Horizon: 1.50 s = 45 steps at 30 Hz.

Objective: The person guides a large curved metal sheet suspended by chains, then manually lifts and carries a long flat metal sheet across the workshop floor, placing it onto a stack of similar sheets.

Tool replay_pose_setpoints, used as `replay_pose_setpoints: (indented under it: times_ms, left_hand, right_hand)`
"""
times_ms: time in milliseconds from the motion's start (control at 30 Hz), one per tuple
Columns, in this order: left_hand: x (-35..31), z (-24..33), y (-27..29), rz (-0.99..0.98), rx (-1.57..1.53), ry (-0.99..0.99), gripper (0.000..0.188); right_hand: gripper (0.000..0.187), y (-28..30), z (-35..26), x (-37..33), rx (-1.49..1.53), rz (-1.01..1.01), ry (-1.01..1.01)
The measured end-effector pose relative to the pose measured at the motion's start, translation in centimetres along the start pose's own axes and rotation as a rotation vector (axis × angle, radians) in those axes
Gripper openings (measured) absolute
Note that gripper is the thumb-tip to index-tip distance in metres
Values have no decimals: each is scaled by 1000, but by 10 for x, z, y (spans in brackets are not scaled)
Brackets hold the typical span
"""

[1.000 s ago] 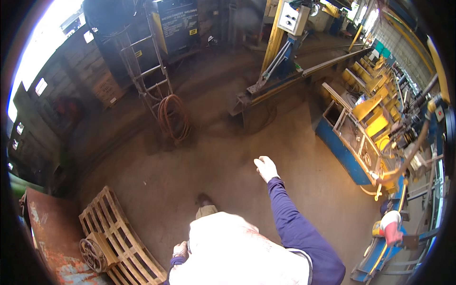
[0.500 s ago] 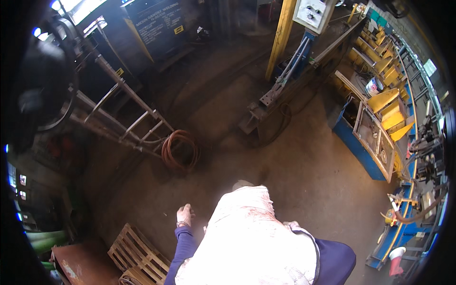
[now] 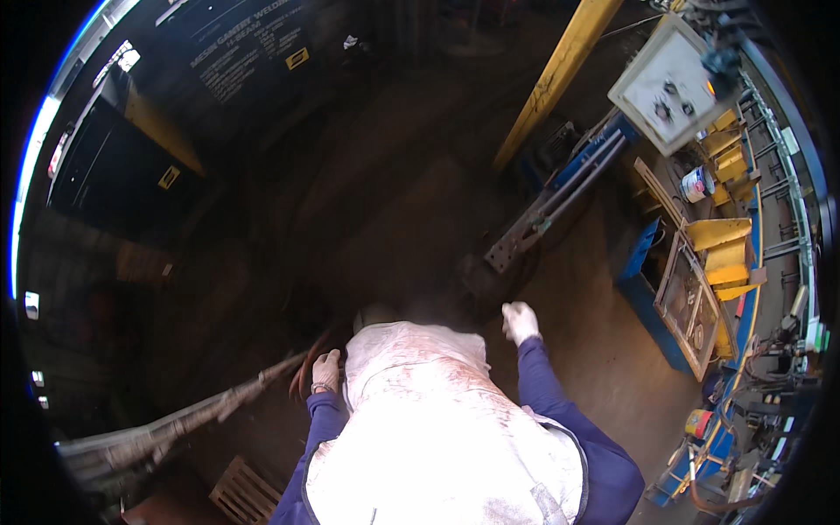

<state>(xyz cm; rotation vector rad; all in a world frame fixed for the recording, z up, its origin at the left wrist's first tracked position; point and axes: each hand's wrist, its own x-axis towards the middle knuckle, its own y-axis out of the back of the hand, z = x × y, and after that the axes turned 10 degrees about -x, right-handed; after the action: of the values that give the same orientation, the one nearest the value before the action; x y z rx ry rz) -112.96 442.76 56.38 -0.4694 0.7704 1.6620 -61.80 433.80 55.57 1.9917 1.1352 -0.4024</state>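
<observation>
My left hand, with a band round its wrist, hangs low at the left side of my white apron. Right beside it are a loop of reddish hose and the near end of a long ladder-like metal frame. Whether the fingers touch either one cannot be made out. Out in front and to the right is my right hand, over the floor. Its fingers are bent, with a gap between thumb and fingers, and nothing shows in it. Dark blue sleeves cover both arms.
A white control box stands on a blue post at the upper right, near a yellow column. Further right are a blue bin, a paint can and yellow brackets. A wooden pallet lies at lower left.
My view has turned and moved forward. The ladder-like frame and hose are now close beside my left hand. My right hand has swung out from beside the apron.
</observation>
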Motion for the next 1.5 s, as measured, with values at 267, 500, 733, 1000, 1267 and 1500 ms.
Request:
replay_pose_setpoints:
  times_ms: [267, 500, 733, 1000, 1267, 1500]
  left_hand:
    - [188, 65, -10, 12, 276, 41, 65]
    - [263, 296, -38, -106, 1002, -256, 45]
    - [485, 462, -129, -249, 1172, -617, 41]
    - [564, 647, -420, -303, 308, -270, 57]
    - [570, 772, -611, -319, 180, -23, 35]
    - [646, 866, -695, -436, 1030, -548, 46]
  right_hand:
    - [52, 36, -213, 194, -3, 219, 132]
    - [49, -42, -223, 186, 172, 114, -532]
    - [59, -107, -238, 226, -179, -93, -663]
    - [42, -30, -255, 521, -402, 75, -358]
    - [35, 202, -587, 798, 146, 378, 8]
    - [42, 283, -759, 906, 364, 410, -14]
